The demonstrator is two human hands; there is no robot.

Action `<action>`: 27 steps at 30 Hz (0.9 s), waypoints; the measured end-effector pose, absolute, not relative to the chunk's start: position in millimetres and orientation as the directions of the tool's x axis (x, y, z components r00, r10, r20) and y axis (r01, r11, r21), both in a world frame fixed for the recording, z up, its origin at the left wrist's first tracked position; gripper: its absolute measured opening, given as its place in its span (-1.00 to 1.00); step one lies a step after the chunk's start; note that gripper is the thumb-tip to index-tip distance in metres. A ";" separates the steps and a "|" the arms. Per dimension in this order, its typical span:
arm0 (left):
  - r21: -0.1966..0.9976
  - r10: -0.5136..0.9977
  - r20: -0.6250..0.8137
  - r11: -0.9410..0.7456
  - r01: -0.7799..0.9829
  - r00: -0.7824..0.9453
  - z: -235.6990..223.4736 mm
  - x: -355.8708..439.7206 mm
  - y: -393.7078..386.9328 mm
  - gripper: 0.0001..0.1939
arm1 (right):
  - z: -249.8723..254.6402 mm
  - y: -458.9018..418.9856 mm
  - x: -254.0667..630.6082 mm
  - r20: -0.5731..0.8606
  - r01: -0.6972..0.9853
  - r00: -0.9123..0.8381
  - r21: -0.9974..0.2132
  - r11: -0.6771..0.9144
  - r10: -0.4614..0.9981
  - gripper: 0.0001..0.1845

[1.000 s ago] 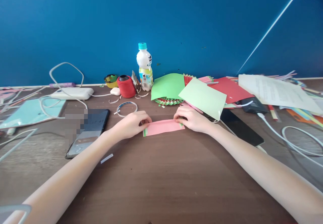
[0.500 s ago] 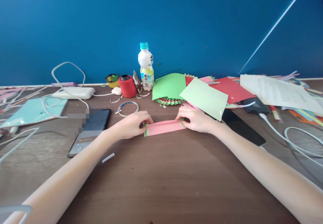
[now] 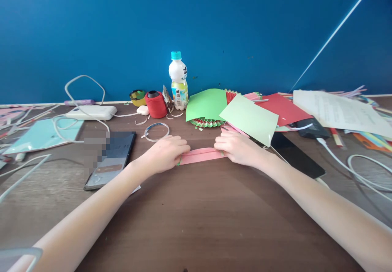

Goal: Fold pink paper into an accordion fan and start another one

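Note:
A narrow strip of pink paper [image 3: 202, 156] with green ends lies across the middle of the table, a fold line running along it. Its left end is pinched by my left hand [image 3: 168, 152], fingers closed and curled over the far edge. At the right end my right hand [image 3: 234, 144] grips the same strip, thumb and fingers together. Both green ends are mostly covered by my fingers. Just beyond my left hand rests a roll of clear tape [image 3: 156, 132].
Behind stand a drink bottle [image 3: 178, 80] and a red roll [image 3: 156, 105]. Green paper [image 3: 206, 108], pale green paper [image 3: 249, 119] and red paper [image 3: 280, 110] lie right of them. Phones flank my arms, one dark phone [image 3: 297, 154] at right. A white power bank [image 3: 92, 112] sits at left.
My fingers have closed further over both ends of the pink strip, hiding more of the green. The strip's far edge looks folded over more. The view has shifted slightly.

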State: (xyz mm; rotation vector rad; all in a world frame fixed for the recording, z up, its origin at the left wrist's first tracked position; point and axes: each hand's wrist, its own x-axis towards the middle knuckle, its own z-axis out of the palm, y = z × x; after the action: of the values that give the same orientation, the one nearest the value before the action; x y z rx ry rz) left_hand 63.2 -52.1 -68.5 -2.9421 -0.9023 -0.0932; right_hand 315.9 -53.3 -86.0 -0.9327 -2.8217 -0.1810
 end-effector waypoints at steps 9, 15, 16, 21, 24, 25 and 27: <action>-0.303 0.635 -0.032 -0.742 0.598 0.772 -57.6 85.0 -83.3 -0.82 | -61.3 -83.8 292.9 -0.102 0.805 -0.555 0.187 0.564 0.826 -0.71; -0.326 0.619 0.026 -0.737 0.591 0.785 -70.4 90.1 -85.3 -0.65 | -61.4 -96.0 280.9 -0.103 0.770 -0.575 0.269 0.579 0.812 -0.45; -0.315 0.619 0.025 -0.741 0.594 0.785 -70.6 90.3 -84.5 -0.66 | -62.0 -96.5 280.3 -0.103 0.770 -0.574 0.270 0.578 0.812 -0.48; -0.238 0.625 0.051 -0.750 0.617 0.779 -70.7 87.3 -78.0 -0.60 | -66.8 -89.8 284.3 -0.031 0.750 -0.637 0.207 0.628 0.771 -0.57; -0.099 0.612 0.065 -0.782 0.616 0.788 -74.7 82.2 -71.2 -0.61 | -73.3 -75.7 293.7 0.055 0.717 -0.696 0.100 0.690 0.716 -0.58; -0.038 0.623 0.069 -0.779 0.626 0.779 -76.2 80.4 -68.8 -0.61 | -75.8 -70.0 297.5 0.068 0.712 -0.701 0.031 0.701 0.710 -0.57; 0.080 0.660 0.064 -0.751 0.655 0.749 -78.1 77.4 -64.4 -0.62 | -80.8 -59.2 304.7 0.075 0.707 -0.689 -0.149 0.691 0.721 -0.60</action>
State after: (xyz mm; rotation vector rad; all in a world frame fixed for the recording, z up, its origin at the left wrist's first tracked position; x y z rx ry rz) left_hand 77.4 -64.4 -78.1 -2.9870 -1.1234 -0.1414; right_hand 304.7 -59.2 -80.8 -1.1759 -2.7703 0.1636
